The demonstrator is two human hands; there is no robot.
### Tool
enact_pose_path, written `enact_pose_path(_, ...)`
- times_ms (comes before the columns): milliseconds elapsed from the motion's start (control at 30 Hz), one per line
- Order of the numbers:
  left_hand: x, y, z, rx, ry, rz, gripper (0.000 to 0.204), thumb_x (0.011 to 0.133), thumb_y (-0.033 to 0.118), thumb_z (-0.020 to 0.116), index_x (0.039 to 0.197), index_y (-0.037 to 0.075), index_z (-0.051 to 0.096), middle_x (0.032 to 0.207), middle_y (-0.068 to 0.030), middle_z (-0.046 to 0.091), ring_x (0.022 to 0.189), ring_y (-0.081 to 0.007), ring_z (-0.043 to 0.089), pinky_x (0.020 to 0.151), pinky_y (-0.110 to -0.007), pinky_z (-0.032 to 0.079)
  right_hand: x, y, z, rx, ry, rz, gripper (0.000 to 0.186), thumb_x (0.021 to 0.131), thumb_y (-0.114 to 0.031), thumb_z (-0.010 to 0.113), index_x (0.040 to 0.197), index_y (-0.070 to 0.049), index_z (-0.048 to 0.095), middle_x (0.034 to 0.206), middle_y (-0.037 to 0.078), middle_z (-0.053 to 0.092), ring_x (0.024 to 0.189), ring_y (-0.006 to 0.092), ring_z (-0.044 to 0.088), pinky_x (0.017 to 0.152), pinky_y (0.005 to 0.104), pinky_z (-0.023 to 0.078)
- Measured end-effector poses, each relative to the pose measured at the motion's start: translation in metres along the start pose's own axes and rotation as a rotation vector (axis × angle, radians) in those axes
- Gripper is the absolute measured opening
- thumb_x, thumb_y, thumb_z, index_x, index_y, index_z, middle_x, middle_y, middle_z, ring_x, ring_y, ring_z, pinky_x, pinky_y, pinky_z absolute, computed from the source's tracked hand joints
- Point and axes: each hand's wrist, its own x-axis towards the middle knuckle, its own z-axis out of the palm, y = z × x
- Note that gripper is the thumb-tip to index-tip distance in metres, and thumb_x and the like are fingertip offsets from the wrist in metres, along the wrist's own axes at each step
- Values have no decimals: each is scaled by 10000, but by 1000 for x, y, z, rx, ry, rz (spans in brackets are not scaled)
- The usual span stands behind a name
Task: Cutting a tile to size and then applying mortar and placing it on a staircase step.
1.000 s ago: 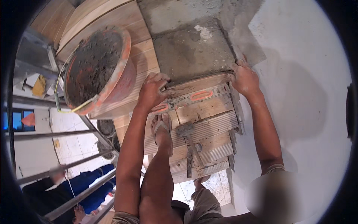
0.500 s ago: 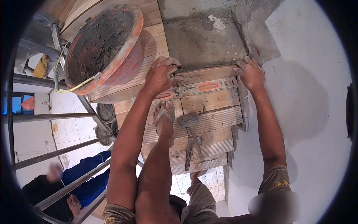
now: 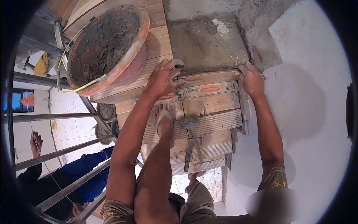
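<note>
A wood-look tile strip (image 3: 208, 76) lies along the front edge of a bare mortar step (image 3: 203, 44). My left hand (image 3: 164, 78) grips its left end, fingers curled over the edge. At its right end, against the wall, my right hand (image 3: 250, 79) has its fingers curled on it too. Just below the strip rests a mortar-smeared level (image 3: 209, 89) with orange handholds. Lower on the tiled stairs are a rubber mallet (image 3: 190, 121) and a second dark-headed hammer (image 3: 188, 156). My sandalled foot stands below my left hand.
A large mortar-filled bucket (image 3: 131, 63) sits up left on tiled steps. A metal railing (image 3: 54, 118) runs along the left, with buckets (image 3: 105, 111) and a co-worker in dark clothes (image 3: 76, 177) holding a cord below. A pale wall (image 3: 309, 149) borders the right.
The view has shifted, putting the stairs and bucket higher and further right than a second ago. My hands stay at the strip. The co-worker has raised a hand along the cord.
</note>
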Motion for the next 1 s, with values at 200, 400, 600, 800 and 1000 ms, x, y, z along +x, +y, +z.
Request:
enact_pose_path(200, -3, 5, 1, 103, 15, -15, 238, 716, 138, 768, 919, 40, 690, 1289, -14, 567, 1170, -275, 518, 1022, -404, 455, 0, -8, 5, 7, 25, 15, 348, 841, -282, 741, 1115, -89, 648, 1092, 95, 606, 1023, 328, 635, 831, 449, 533)
enact_pose_path(400, 5, 14, 11, 168, 57, 20, 297, 703, 183, 807, 940, 54, 683, 1252, -37, 593, 1155, -299, 533, 985, -414, 478, -9, 1, 3, 9, -2, 124, 433, 832, -255, 743, 1206, -87, 603, 1212, 136, 577, 1078, 346, 611, 859, 463, 533)
enact_pose_path(600, 4, 14, 5, 177, 67, 42, 284, 714, 208, 824, 897, 51, 674, 1203, -59, 619, 1096, -309, 558, 955, -422, 479, -109, -11, 84, 257, 159, 392, 497, 866, -241, 711, 1291, -26, 569, 1215, 229, 600, 1087, 393, 592, 900, 464, 514)
enact_pose_path(800, 14, 22, 10, 23, 148, 79, 274, 716, 180, 825, 865, 18, 663, 1159, -76, 646, 1010, -313, 569, 895, -404, 472, -170, -19, 186, 942, -38, 788, 456, 894, -230, 696, 1253, 33, 597, 1205, 227, 653, 1042, 355, 656, 897, 384, 515)
enact_pose_path(1000, 7, 13, -8, 10, 49, 82, 233, 771, 164, 801, 878, -3, 678, 1156, -122, 657, 1023, -336, 572, 911, -417, 454, -114, -73, 168, 1878, 87, 1319, 472, 930, -228, 693, 1322, -35, 517, 1071, 57, 652, 973, 210, 662, 781, 349, 549)
